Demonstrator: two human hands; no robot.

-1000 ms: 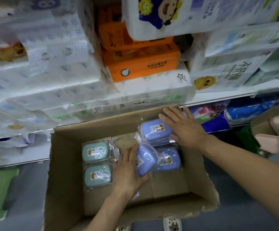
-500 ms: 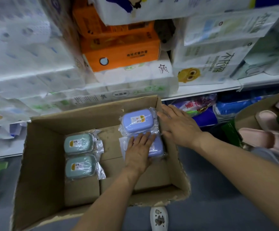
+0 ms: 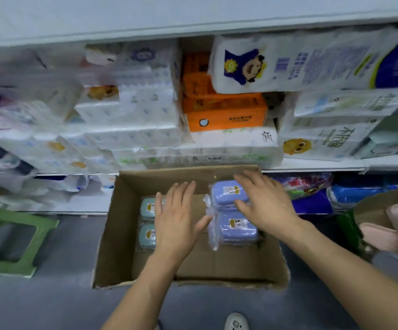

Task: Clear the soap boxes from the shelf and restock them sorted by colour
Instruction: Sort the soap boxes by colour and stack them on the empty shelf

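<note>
An open cardboard box (image 3: 112, 236) stands on the floor below the shelf. Inside on the left lie two pale green soap boxes (image 3: 147, 207) in clear wrap, one behind the other. On the right sit purple-blue soap boxes (image 3: 237, 228), a far one (image 3: 226, 191) and a near one, stacked on others. My left hand (image 3: 177, 222) hovers flat over the box's middle, fingers straight, partly covering the green ones. My right hand (image 3: 264, 202) is spread over the far purple box, fingers straight, holding nothing.
Packs of toilet paper and orange tissue packs (image 3: 224, 113) crowd the shelf above the box. A green plastic stool (image 3: 14, 244) stands at the left. Another carton with pink slippers (image 3: 381, 232) is at the right. Grey floor lies in front.
My left hand has lifted off the near purple soap box and shifted left toward the green ones. My right hand stays over the purple boxes. The camera has tilted up.
</note>
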